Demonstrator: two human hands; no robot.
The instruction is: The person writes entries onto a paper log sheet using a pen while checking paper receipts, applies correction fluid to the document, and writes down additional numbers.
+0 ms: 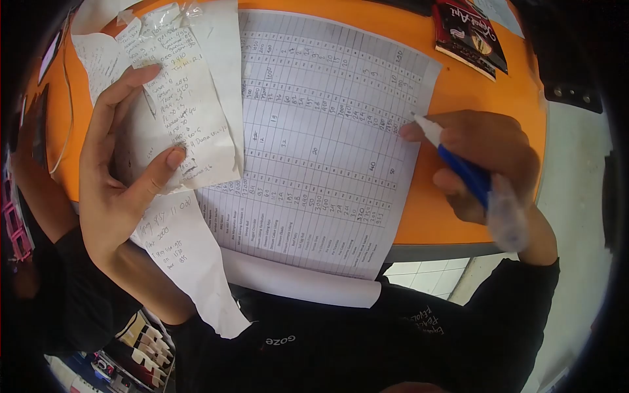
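My left hand (121, 157) is at the left, curved around a crumpled handwritten paper slip (203, 137). Its thumb and one fingertip rest on the slip's face; the other fingers are hidden. A longer handwritten strip (190, 262) hangs below that hand past the table edge. In my right hand (485, 157) is a correction pen (462, 171) with a blue barrel, white tip and clear cap on its back end. The pen's tip is just over the right edge of a large printed table sheet (327, 150) with handwritten numbers. Its lower end curls over the table's edge.
The orange table (429, 209) carries the papers. A dark red packet (468, 36) lies at the upper right beside a black object (563, 72). More handwritten slips (101, 49) and clear plastic (190, 12) are at the upper left. Another person's arm (46, 177) shows at the left.
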